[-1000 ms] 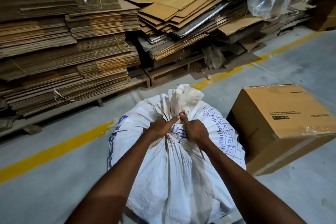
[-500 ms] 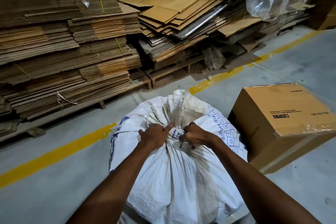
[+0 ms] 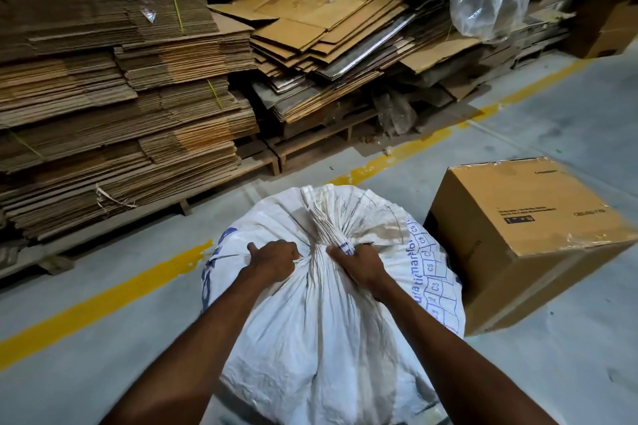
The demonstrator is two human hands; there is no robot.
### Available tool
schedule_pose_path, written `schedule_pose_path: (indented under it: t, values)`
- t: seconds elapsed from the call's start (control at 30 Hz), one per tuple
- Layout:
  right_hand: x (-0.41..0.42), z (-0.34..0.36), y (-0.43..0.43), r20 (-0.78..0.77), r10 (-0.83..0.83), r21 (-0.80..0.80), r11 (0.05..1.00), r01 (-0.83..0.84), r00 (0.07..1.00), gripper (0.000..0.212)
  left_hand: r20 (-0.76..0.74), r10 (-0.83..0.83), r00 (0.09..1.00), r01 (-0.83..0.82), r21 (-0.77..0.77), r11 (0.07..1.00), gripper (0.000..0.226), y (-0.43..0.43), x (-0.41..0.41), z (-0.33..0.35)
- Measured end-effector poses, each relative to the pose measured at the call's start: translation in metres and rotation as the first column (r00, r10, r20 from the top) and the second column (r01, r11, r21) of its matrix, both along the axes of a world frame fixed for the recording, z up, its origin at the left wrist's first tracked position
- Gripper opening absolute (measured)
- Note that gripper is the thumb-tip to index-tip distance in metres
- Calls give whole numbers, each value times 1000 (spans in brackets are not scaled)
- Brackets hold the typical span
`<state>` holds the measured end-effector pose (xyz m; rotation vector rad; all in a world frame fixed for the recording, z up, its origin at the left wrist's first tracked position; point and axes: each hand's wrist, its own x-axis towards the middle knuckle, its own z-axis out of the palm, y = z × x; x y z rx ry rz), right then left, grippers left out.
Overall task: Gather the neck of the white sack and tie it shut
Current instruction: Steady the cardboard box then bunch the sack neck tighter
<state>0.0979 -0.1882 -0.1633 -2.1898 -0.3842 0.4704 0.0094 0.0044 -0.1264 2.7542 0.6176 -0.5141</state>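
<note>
I have the white woven sack [image 3: 321, 314] standing on the grey floor [image 3: 103, 338], just left of the taped cardboard box [image 3: 528, 235] and on the near side of the yellow floor line [image 3: 114, 300] that runs past that box. My left hand [image 3: 274, 260] is fisted, fingers curled tight on a bunch of fabric or a tie end at the left of the gathered neck [image 3: 326, 235]. My right hand [image 3: 360, 260] is fisted the same way on the right of it, knuckles up, pinching woven material that I cannot separate from any cord. Both fists sit low, at the root of the neck, and I judge that is deliberate: pulling outward in opposite directions close to the bulge cinches the gather where it is narrowest, so the twisted tuft above cannot spill open again. The sack's own weight holds it upright while I pull.

Against the earlier views, my hands have drawn apart; half a second ago they were nearly touching at the centre, thumbs meeting over the neck. The tuft now looks thinner and more tightly pleated, leaning away from me toward the pallets of flattened cardboard [image 3: 114, 107] beyond the box. The sack itself has not shifted beside the box. I read this as tightening a knot, not yet finished.
</note>
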Motion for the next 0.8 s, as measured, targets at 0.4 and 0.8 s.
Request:
schedule_pose_path:
  t: [0.4, 0.8]
  values:
    - [7, 2, 4, 0, -76, -57, 995, 75, 997, 72, 217, -20, 976, 80, -273, 959, 19, 9, 21, 57]
    - [5, 17, -3, -99, -137, -6, 991, 137, 986, 60, -159, 382, 910, -274, -923, 269, 24, -7, 2, 68]
